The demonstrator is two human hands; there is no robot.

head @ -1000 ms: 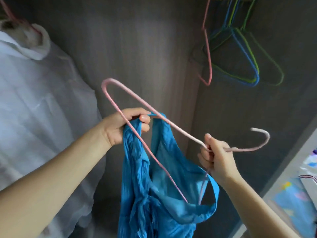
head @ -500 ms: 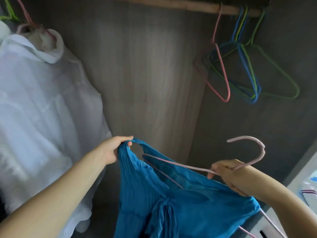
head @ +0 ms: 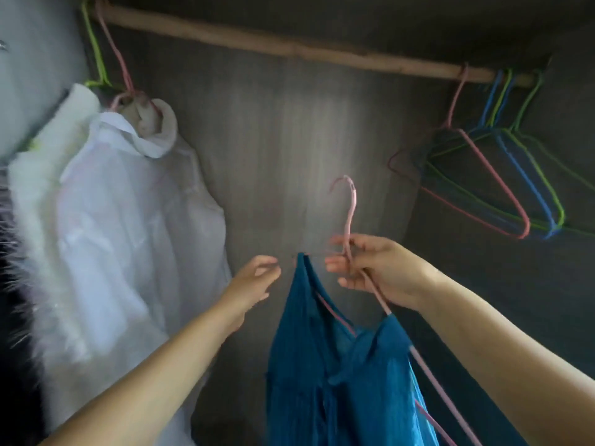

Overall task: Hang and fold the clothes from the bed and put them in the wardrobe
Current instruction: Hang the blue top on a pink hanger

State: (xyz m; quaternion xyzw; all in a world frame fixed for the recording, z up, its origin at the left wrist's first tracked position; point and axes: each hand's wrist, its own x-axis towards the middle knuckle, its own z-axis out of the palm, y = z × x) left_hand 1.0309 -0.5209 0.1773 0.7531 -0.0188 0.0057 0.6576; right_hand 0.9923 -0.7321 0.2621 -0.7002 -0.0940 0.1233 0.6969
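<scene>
Inside the dark grey wood-grain wardrobe (head: pixel 289 140), the right hand (head: pixel 376 268) grips the neck of a pale pink wire hanger (head: pixel 349 220), fingers and thumb curled round the wire just below its hook, which points up toward the rough wooden rail (head: pixel 289 48) but hangs well below it. A crinkled teal-blue strappy garment (head: pixel 322 365) is draped on that hanger: one strap peaks over the hanger's near shoulder just left of the gripping fingers, and the rest falls down and out of the bottom of the view, with the pink wire showing through the neckline and running on past the fabric to the lower right. The left hand (head: pixel 254 281) hovers just beside that strap, fingers loosely spread and holding nothing; it looks a sliver apart from the cloth (motion blur makes the gap hard to judge). To the left, a sheer white shirt (head: pixel 128 226) with a turned-down collar hangs from a pink hanger on the rail, and a fluffy white piece (head: pixel 48 149) sits against it on a green hanger. At the rail's right end hangs a cluster of bare wire hangers (head: pixel 502 181), pink, blue and green, bunched together and tilted.
</scene>
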